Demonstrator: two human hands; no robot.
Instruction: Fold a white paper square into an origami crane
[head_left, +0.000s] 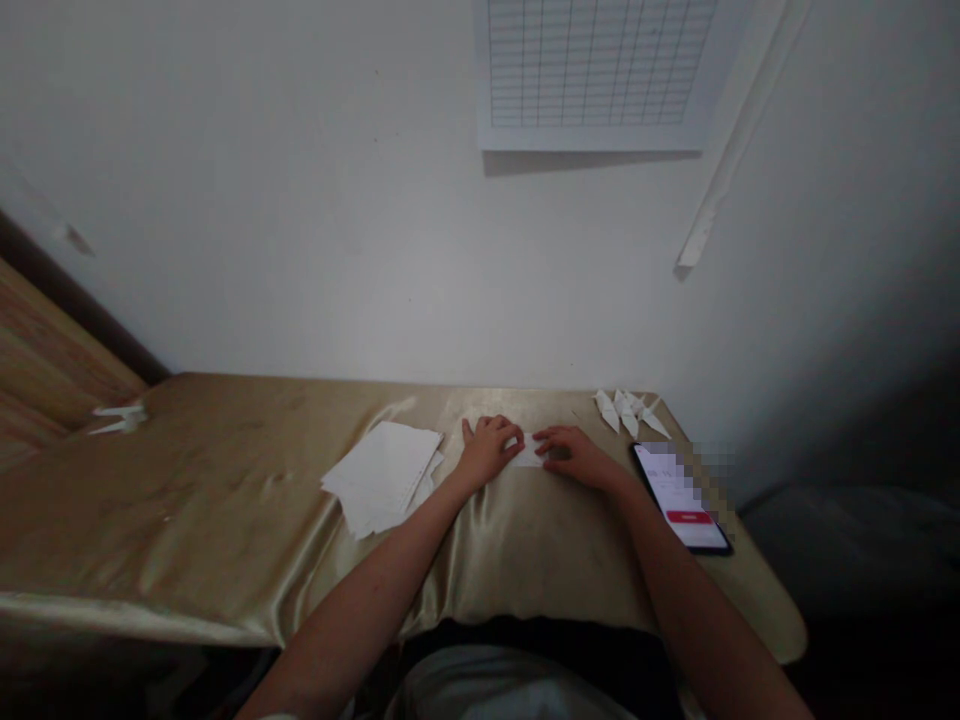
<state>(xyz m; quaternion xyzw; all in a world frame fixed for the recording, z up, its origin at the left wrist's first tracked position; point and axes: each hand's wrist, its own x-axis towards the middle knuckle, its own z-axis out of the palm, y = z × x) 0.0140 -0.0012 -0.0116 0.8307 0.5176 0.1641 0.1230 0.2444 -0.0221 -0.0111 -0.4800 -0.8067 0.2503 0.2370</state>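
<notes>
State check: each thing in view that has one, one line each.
small white paper: flat on the table, pressed under both hands
left hand: fingers curled down on the paper
right hand: flat on the paper
paper stack: loose, fanned
phone: screen lit, face up
folded paper pieces: finished, lying grouped

Bare forearms, no sleeves; dark and pale clothing below.

small white paper piece point(529, 451), flat on tablecloth, partly covered
</notes>
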